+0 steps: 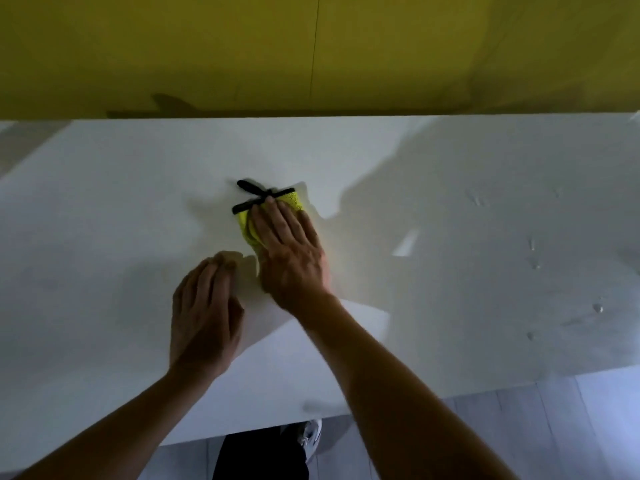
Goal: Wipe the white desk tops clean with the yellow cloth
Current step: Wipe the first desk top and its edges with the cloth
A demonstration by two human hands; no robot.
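Observation:
A folded yellow cloth point(247, 226) with black edging and a black loop lies on the white desk top point(104, 209) near its middle. My right hand point(291, 251) presses flat on the cloth, fingers together, covering most of it. My left hand point(204, 306) rests palm down on the bare desk just left of and nearer than the cloth, fingers loosely curled, holding nothing.
Water droplets point(535, 263) dot the right part of the desk. A yellow wall point(311, 50) runs along the desk's far edge. Grey floor point(554, 427) and a white shoe point(311, 436) show below the near edge.

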